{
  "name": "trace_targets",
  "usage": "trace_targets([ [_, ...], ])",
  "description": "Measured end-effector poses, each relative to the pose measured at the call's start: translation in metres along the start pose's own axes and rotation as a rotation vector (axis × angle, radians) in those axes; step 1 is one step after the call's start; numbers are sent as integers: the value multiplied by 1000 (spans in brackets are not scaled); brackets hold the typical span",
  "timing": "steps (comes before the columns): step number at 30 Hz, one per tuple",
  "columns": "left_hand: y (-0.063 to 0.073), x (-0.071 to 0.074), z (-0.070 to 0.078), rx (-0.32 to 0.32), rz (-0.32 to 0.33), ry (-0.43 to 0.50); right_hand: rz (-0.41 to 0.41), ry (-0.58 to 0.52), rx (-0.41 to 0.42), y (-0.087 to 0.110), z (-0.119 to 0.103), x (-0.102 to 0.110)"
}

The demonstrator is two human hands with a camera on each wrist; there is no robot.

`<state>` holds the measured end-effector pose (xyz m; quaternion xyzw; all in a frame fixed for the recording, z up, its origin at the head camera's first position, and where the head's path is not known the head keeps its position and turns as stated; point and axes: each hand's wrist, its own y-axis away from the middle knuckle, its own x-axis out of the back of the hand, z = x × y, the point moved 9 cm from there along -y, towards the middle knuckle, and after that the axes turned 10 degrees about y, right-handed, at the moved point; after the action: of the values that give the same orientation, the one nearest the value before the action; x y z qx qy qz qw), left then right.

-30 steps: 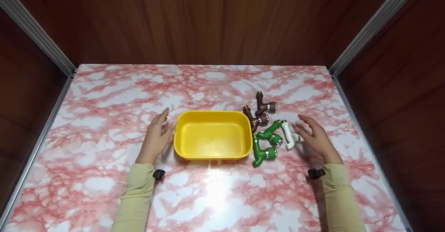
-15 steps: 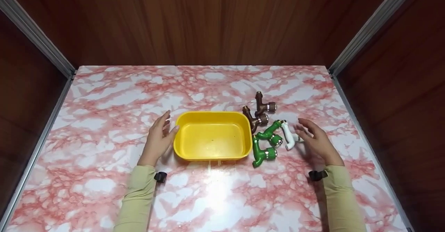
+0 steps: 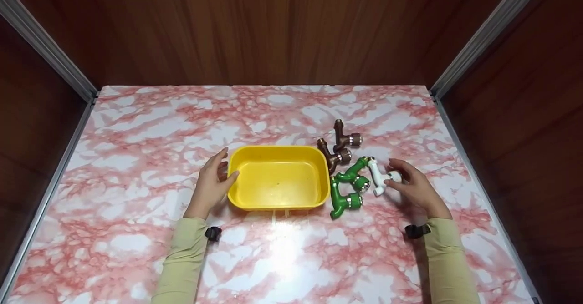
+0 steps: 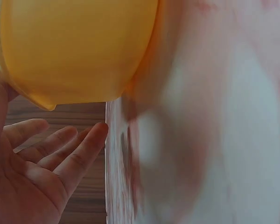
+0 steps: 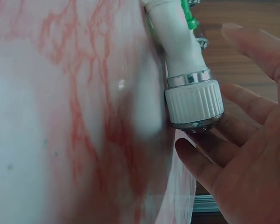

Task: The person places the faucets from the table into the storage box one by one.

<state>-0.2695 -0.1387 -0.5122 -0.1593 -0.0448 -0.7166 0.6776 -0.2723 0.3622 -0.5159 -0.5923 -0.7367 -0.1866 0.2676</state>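
Note:
My left hand [image 3: 209,188] is at the left end of a yellow plastic tub [image 3: 278,183], its thumb over the rim. In the left wrist view its other fingers [image 4: 79,156] are spread and nearly straight, apart from the tub's outer wall [image 4: 79,51]. Beside a white tap [image 3: 377,176], my right hand [image 3: 419,190] has thumb and fingers parted around the ribbed knob end. The right wrist view shows the white knob [image 5: 193,102] between the raised thumb [image 5: 256,44] and the loosely bent fingers, with a gap on the thumb side.
Two green taps [image 3: 339,199] lie between the tub and the white tap. Behind them are two brown taps [image 3: 339,135], the nearer one close against the tub's right end. Dark wood panels [image 3: 273,31] enclose the pink marbled table [image 3: 136,126] at the back and sides.
My left hand has moved slightly right, bringing its thumb over the tub's rim. The right thumb has come down nearer the white tap's knob, and that tap has shifted very slightly.

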Motion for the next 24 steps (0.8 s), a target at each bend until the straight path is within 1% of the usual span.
trace_targets([
  [5, 0, 0, 2, -18, 11, 30, -14, -59, 27, 0, -2, -2],
  [11, 1, -2, -2, 3, 25, 74, -27, -57, 50, 1, -2, 1],
  [14, 1, -3, -2, -3, 31, 98, -33, -79, 36, 2, 1, 1],
  [18, 1, -4, -3, -3, 37, 106, -43, -86, 6, 4, 4, 1],
  [24, 1, -5, -5, 17, 30, 112, -50, -9, -24, 5, 6, 1],
])
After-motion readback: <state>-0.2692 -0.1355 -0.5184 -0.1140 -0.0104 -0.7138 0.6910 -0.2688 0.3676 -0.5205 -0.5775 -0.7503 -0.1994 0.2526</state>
